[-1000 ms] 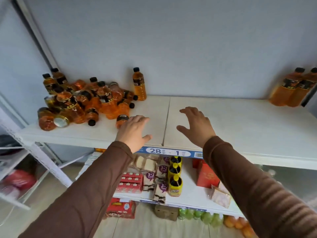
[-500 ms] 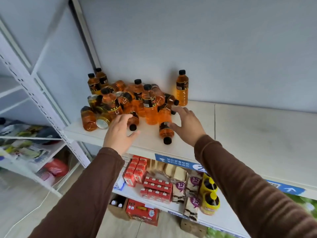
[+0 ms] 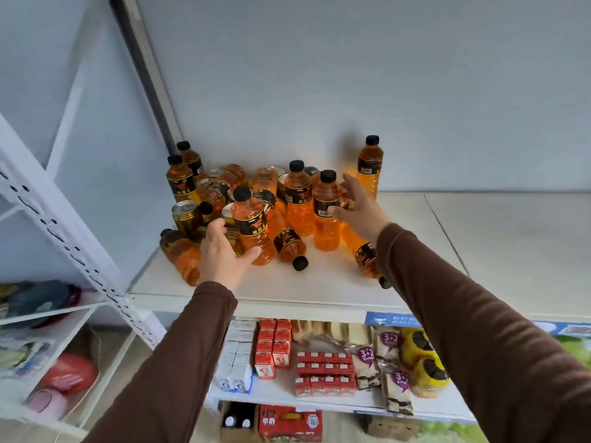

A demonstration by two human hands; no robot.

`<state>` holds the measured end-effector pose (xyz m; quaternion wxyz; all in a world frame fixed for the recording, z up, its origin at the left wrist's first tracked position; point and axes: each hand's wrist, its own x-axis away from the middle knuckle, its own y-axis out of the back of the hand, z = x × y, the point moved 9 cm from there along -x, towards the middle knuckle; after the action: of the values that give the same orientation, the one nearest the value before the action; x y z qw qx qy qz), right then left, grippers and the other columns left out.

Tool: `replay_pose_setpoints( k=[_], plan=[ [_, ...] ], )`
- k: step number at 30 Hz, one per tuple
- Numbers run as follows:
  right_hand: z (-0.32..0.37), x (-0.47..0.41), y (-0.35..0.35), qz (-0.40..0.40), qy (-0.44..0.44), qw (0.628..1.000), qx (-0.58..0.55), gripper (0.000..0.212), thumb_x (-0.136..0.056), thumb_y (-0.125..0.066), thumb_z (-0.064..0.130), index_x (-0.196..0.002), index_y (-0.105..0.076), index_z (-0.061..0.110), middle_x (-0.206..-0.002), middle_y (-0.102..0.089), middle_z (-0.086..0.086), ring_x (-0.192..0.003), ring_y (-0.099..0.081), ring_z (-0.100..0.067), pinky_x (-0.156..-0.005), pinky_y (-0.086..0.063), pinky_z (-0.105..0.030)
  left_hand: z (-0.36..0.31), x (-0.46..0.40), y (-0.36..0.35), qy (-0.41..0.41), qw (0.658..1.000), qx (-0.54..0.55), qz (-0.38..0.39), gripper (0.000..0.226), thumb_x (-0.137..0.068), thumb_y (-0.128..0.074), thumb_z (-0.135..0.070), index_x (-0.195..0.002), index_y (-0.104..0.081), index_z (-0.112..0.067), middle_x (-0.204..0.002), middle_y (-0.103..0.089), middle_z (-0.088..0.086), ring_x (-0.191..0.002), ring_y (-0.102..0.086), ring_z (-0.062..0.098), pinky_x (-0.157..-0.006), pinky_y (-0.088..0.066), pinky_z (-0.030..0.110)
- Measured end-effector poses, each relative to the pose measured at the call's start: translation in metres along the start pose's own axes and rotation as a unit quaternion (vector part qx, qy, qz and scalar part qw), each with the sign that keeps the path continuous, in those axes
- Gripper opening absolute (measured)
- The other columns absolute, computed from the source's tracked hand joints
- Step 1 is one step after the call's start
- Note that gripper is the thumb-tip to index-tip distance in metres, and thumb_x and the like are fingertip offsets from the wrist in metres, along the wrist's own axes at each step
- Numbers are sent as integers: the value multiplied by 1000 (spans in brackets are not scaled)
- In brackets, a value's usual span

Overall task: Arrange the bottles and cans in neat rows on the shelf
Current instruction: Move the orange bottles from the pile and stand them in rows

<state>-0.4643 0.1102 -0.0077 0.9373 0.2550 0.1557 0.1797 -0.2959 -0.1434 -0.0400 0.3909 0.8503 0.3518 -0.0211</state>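
At the far left a white perforated upright (image 3: 64, 231) slants up past a side rack (image 3: 48, 318) holding blurred coloured items. To its right, on the left end of the white shelf (image 3: 319, 289), sits a disordered heap of orange bottles and cans. Two bottles with black caps (image 3: 180, 179) stand upright at the back left against the grey wall (image 3: 351, 75); in front of them a gold can (image 3: 187, 215) stands among tipped bottles, and a fallen bottle (image 3: 180, 255) lies at the front left edge of the heap. The left hand (image 3: 224, 254), in a brown sleeve, reaches into the heap with fingers spread and relaxed, its thumb touching the base of a tilted bottle (image 3: 252, 231); its grip is released, closed round nothing. Just right of that, another bottle (image 3: 289, 244) lies on its side with the cap pointing toward the shelf's front. Behind it two upright bottles stand side by side, and the right hand (image 3: 358, 207) has its fingers open and loosely curved beside the nearer one (image 3: 326, 212), thumb at its label; whether it touches is unclear, and the grip is not clenched. Under the right wrist a bottle (image 3: 366, 257) lies flat. A lone upright bottle (image 3: 370, 166) stands at the back, right of the heap. Below, a lower shelf (image 3: 278, 394) carries red cartons (image 3: 323, 369), snack packs and yellow bottles (image 3: 422, 362).
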Motion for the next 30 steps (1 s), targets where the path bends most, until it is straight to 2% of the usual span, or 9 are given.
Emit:
replay_pose_setpoints(
  k=[3, 8, 11, 12, 16, 19, 22, 27, 30],
  plan=[
    [0, -8, -8, 1, -8, 1000, -7, 78, -91, -70, 21, -153, -24, 27, -150, -43, -2, -129, -47, -16, -102, -43, -32, 10, -15, -15, 0, 999, -7, 43, 81, -73, -84, -40, -134, -40, -10, -134, -53, 15, -128, -43, 32, -106, -41, 48],
    [-5, -18, -11, 2, -14, 1000, 1, 73, -88, -72, 20, -149, -32, 26, -135, -56, 1, -114, -56, -13, -99, -48, -33, 9, -27, -32, -18, 998, -47, 46, 76, -73, -76, -60, -126, -49, -13, -125, -61, 15, -125, -47, 33, -101, -42, 47],
    [-9, -20, -11, -2, -11, 1000, -1, 75, -85, -76, 29, -147, -35, 28, -127, -54, 8, -104, -55, -5, -87, -47, -20, 9, -30, -33, -22, 998, -55, 27, 76, -71, -71, -68, -123, -53, -16, -117, -63, 14, -119, -52, 33, -99, -44, 48],
    [-11, -21, -11, -4, -13, 1000, -2, 77, -83, -77, 33, -147, -35, 29, -129, -53, 6, -108, -54, -8, -89, -46, -21, 9, -30, -33, -22, 998, -57, 27, 77, -71, -71, -70, -123, -53, -17, -117, -63, 14, -119, -52, 34, -99, -43, 48],
    [-18, -24, -15, 11, -25, 999, 26, 80, -79, -78, 44, -146, -38, 28, -138, -47, -1, -122, -49, -19, -105, -44, -40, 10, -32, -38, -28, 997, -60, 42, 78, -71, -68, -72, -126, -53, -18, -121, -64, 13, -121, -51, 33, -103, -40, 50],
    [-16, -22, -20, 37, -17, 999, -25, 76, -80, -79, 34, -144, -39, 26, -132, -57, 3, -120, -56, -17, -105, -46, -41, 9, -33, -38, -32, 997, -42, 52, 74, -72, -69, -69, -125, -56, -18, -119, -66, 10, -119, -53, 32, -103, -41, 50],
    [-11, -20, -16, 7, -2, 999, -31, 69, -80, -80, 32, -139, -45, 25, -124, -63, 4, -112, -61, -14, -99, -50, -36, 6, -29, -32, -38, 998, -2, 52, 67, -71, -73, -65, -121, -59, -21, -115, -67, 8, -114, -56, 30, -99, -45, 52],
    [2, -4, -6, -33, 4, 996, -80, 62, -78, -81, 37, -132, -53, 26, -112, -68, 11, -102, -64, -2, -84, -50, -20, -16, -20, -20, -80, 992, 70, 73, 57, -68, -72, -66, -112, -59, -34, -109, -68, -8, -106, -61, 18, -88, -52, 41],
    [14, 11, 18, -73, 7, 989, -126, 63, -76, -83, 36, -132, -56, 24, -113, -70, 9, -102, -67, -7, -86, -54, -26, -39, -14, -15, -102, 981, 133, 95, 53, -67, -74, -65, -111, -57, -41, -105, -67, -18, -98, -63, 5, -82, -50, 30]
  ],
)
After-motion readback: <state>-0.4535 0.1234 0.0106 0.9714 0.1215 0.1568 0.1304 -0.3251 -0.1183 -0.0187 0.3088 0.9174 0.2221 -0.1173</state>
